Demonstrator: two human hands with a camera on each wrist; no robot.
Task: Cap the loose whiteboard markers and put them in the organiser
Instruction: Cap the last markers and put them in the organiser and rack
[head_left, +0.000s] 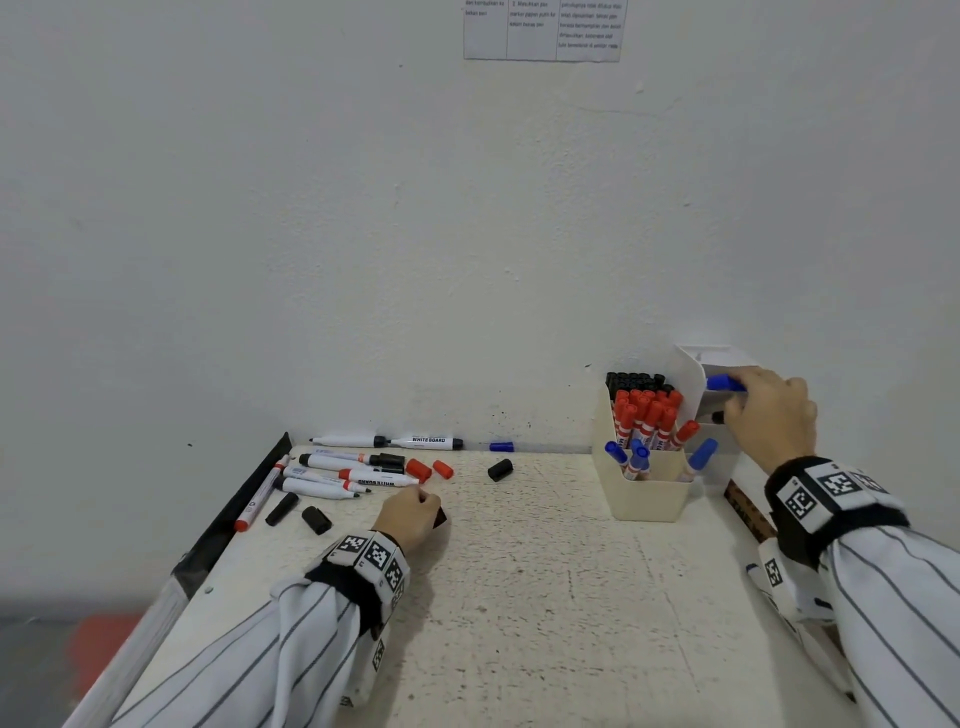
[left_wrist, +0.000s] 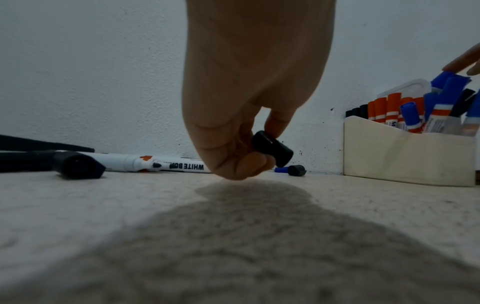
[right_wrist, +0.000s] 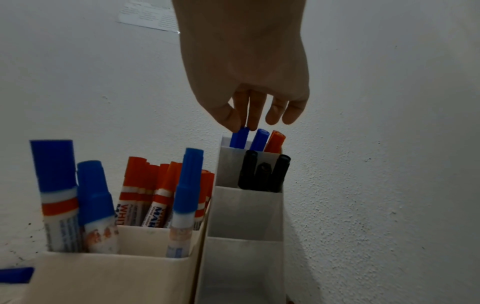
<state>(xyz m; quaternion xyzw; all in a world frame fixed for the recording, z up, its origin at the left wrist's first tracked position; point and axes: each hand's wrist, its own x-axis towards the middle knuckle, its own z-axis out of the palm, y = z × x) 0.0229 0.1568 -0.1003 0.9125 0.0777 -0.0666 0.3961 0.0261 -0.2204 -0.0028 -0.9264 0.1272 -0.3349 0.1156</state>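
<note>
Uncapped markers (head_left: 332, 475) lie at the desk's (head_left: 545, 571) far left, awaiting caps. The left hand (head_left: 410, 519) pinches a black cap (left_wrist: 272, 148) just above the desk, seemingly for one of them. Far right, the right hand (head_left: 769, 415) pinches a blue-capped marker (right_wrist: 240, 137), lowering it upright into the white organiser's (right_wrist: 245, 214) rear compartment.
</note>
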